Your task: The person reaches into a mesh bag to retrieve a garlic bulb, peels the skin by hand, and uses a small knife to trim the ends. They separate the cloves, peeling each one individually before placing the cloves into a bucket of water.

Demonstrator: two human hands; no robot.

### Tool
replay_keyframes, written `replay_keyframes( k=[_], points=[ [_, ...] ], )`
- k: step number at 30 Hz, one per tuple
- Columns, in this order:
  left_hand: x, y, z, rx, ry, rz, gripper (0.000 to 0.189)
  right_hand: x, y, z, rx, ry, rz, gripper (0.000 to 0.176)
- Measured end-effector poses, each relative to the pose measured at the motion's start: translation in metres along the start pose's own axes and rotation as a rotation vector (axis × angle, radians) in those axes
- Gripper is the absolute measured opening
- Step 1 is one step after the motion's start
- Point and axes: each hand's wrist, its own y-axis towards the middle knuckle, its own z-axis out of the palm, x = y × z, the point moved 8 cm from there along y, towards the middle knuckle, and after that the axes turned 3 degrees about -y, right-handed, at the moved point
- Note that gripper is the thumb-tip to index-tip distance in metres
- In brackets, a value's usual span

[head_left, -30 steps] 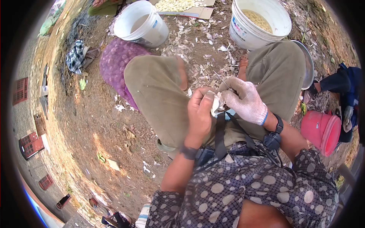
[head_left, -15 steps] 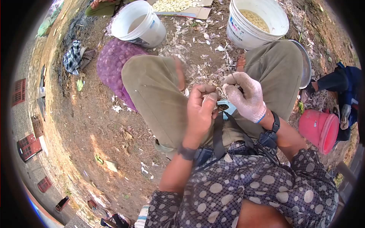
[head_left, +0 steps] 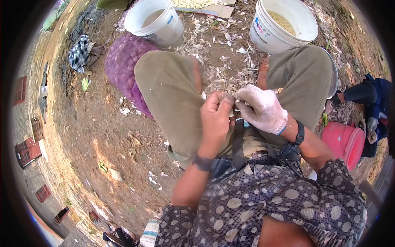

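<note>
My bare left hand (head_left: 217, 113) is closed, thumb pressed on the fingers around something too small to make out, above my lap. Against its fingertips is my right hand (head_left: 262, 108), in a dirty white glove, its fingers pinched together at the same spot. What the right hand grips is hidden. Behind the hands, a light blue object (head_left: 245, 123) shows partly between dark straps. Pale peelings (head_left: 222, 74) lie on the ground between my feet.
A white bucket (head_left: 158, 24) and a purple net sack of bulbs (head_left: 127, 61) stand ahead left. Another white bucket (head_left: 284, 24) holds pale pieces in liquid. Cardboard (head_left: 214, 10) bears pale pieces. Right are a pink bucket (head_left: 343, 142) and another person (head_left: 370, 99).
My right hand has moved left against my left hand, and its fingers have turned downward. The thin tool seen earlier at the glove no longer shows clearly. The view has shifted slightly.
</note>
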Motion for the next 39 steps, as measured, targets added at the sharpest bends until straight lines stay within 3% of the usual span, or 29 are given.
replay_keyframes(
  k=[3, 7, 10, 14, 17, 20, 23, 26, 29, 35, 39],
  points=[
    [0.001, 0.000, 0.002, -0.026, 0.011, -0.005, 0.022, -0.008, 0.000, 0.001, -0.007, 0.143, 0.109, 0.019],
    [0.000, 0.000, 0.003, -0.060, -0.025, 0.020, 0.022, -0.024, -0.004, 0.000, 0.009, 0.388, 0.460, 0.014],
    [-0.004, 0.001, 0.006, -0.049, -0.033, 0.054, 0.023, -0.037, -0.008, -0.002, -0.062, 0.457, 0.536, 0.013],
    [-0.002, 0.004, 0.008, 0.012, -0.021, 0.094, 0.025, -0.036, -0.011, -0.005, -0.201, 0.610, 0.576, 0.014],
    [-0.009, 0.000, 0.016, -0.008, 0.019, 0.097, 0.028, -0.031, -0.010, -0.014, -0.222, 0.409, 0.435, 0.015],
    [-0.007, 0.000, 0.015, 0.028, 0.159, 0.114, 0.029, -0.021, -0.009, -0.015, -0.203, 0.317, 0.274, 0.016],
    [-0.014, 0.000, 0.008, -0.018, 0.447, 0.260, 0.022, -0.024, -0.013, -0.009, -0.147, 0.329, 0.276, 0.015],
    [-0.027, -0.007, 0.014, -0.042, 0.560, 0.322, 0.016, -0.033, -0.013, -0.006, -0.059, 0.478, 0.478, 0.016],
    [-0.042, -0.011, 0.024, -0.014, 0.620, 0.450, 0.013, -0.035, -0.013, -0.004, -0.086, 0.545, 0.465, 0.015],
    [-0.044, -0.014, 0.025, 0.029, 0.628, 0.405, 0.013, -0.038, -0.014, 0.001, 0.133, 0.858, 0.682, 0.020],
    [-0.050, -0.018, 0.030, 0.065, 0.649, 0.472, 0.013, -0.038, -0.017, 0.007, 0.141, 1.076, 0.662, 0.024]
  ],
)
